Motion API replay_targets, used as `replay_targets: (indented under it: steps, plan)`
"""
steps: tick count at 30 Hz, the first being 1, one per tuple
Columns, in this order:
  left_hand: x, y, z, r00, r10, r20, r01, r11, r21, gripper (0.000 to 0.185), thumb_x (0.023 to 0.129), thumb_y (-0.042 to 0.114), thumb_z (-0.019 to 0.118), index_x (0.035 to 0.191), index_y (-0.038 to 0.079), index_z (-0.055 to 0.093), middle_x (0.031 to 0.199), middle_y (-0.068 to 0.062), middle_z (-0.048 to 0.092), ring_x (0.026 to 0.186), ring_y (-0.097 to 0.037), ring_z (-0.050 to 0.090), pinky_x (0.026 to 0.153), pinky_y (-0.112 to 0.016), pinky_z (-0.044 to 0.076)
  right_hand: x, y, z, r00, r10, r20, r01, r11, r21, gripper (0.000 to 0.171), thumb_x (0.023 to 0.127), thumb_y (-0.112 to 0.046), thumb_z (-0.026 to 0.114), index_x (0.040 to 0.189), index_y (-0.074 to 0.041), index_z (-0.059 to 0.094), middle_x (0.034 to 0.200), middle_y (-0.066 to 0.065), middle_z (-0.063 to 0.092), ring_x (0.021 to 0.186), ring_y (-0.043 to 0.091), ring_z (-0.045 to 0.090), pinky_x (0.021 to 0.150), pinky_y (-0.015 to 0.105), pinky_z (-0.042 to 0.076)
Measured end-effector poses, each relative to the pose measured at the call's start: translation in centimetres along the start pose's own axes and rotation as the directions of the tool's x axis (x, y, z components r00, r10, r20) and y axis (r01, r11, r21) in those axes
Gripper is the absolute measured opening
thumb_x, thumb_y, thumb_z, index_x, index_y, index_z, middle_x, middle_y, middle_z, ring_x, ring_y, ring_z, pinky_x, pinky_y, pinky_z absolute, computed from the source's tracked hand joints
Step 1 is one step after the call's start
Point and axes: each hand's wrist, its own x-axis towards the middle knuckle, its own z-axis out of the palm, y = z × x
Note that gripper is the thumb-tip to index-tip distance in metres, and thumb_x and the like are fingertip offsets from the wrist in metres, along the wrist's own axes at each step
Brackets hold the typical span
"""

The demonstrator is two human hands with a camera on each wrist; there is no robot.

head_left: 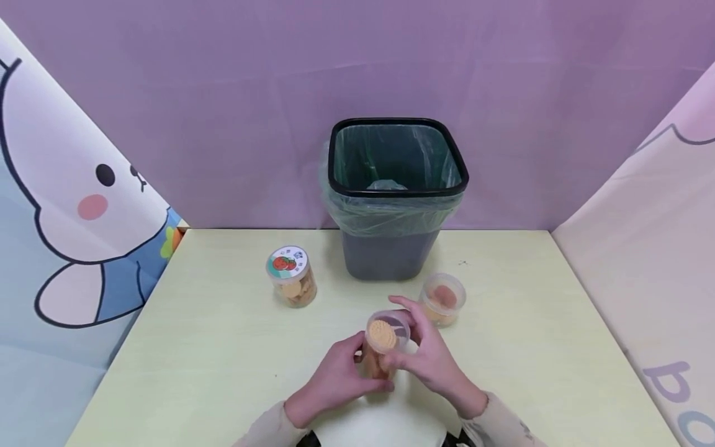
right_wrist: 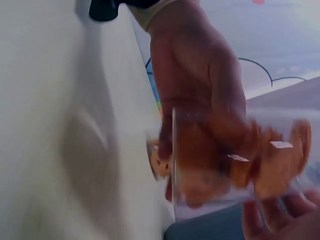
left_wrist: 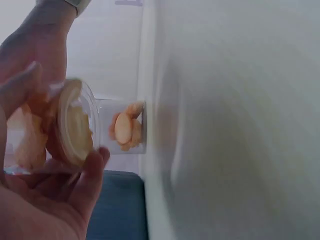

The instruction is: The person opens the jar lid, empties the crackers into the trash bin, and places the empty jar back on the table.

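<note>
A clear plastic jar of biscuits (head_left: 377, 365) is held between both hands close to the body, with a round biscuit (head_left: 382, 335) showing at its top. My left hand (head_left: 342, 374) grips the jar's lower side, fingers and thumb curled about it. On the other side, my right hand (head_left: 429, 355) holds the top by the rim, thumb in front and fingers behind. The left wrist view shows the jar's round base (left_wrist: 75, 122) above the table. Seen from the right wrist, several orange-brown biscuits (right_wrist: 270, 165) fill the jar, and right-hand fingers (right_wrist: 275, 217) touch its side.
Behind my right hand stands a second clear jar (head_left: 451, 292) with biscuits inside. A third jar (head_left: 293, 282) with a fruit-printed lid is at the back left. A grey bin (head_left: 385, 254) with a green liner stands at the table's far edge, against a purple cloth (head_left: 223, 112).
</note>
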Motion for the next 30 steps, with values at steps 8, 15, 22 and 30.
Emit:
replay_targets:
  steps: [8,15,22,30]
  plan:
    - [-0.4,-0.6,-0.1,0.988,0.026,0.151,-0.002,0.988,-0.157,0.07,0.073,0.035,0.09,0.132,0.019,0.057,0.121,0.008,0.065,0.104,-0.01,0.061,0.085,-0.029,0.052,0.3,0.6,-2.2,0.956,-0.019,0.294,-0.003,0.997,0.076,0.068,0.092,-0.016,0.07,0.152,-0.009,0.038,0.14,0.016,0.051,0.127,0.023,0.051,0.108,0.037,0.038]
    - [-0.4,-0.5,-0.1,0.992,0.037,0.12,-0.024,0.994,-0.109,0.067,0.07,0.036,0.092,0.127,0.021,0.06,0.116,0.012,0.065,0.1,-0.009,0.061,0.082,-0.029,0.052,0.5,1.1,-2.0,0.958,-0.056,0.28,0.014,0.988,0.152,0.055,0.09,-0.018,0.073,0.136,-0.003,0.048,0.127,0.015,0.055,0.119,0.025,0.054,0.104,0.036,0.04]
    - [-0.2,0.0,0.1,1.0,0.01,-0.005,-0.01,1.0,0.028,0.06,0.07,0.039,0.091,0.119,0.023,0.061,0.104,0.015,0.063,0.093,-0.005,0.059,0.08,-0.029,0.052,0.1,0.7,0.0,0.998,0.045,0.037,-0.05,0.984,0.171,0.065,0.077,-0.013,0.085,0.124,0.002,0.043,0.121,0.017,0.059,0.107,0.023,0.059,0.092,0.03,0.048]
    - [-0.1,0.3,0.2,0.999,0.022,-0.041,-0.022,1.0,0.01,0.057,0.07,0.041,0.09,0.117,0.023,0.062,0.1,0.016,0.064,0.092,-0.006,0.06,0.08,-0.031,0.052,0.2,0.2,0.8,0.998,0.063,-0.022,-0.059,0.983,0.172,0.066,0.077,-0.012,0.085,0.127,0.002,0.043,0.12,0.016,0.058,0.108,0.021,0.058,0.092,0.031,0.049]
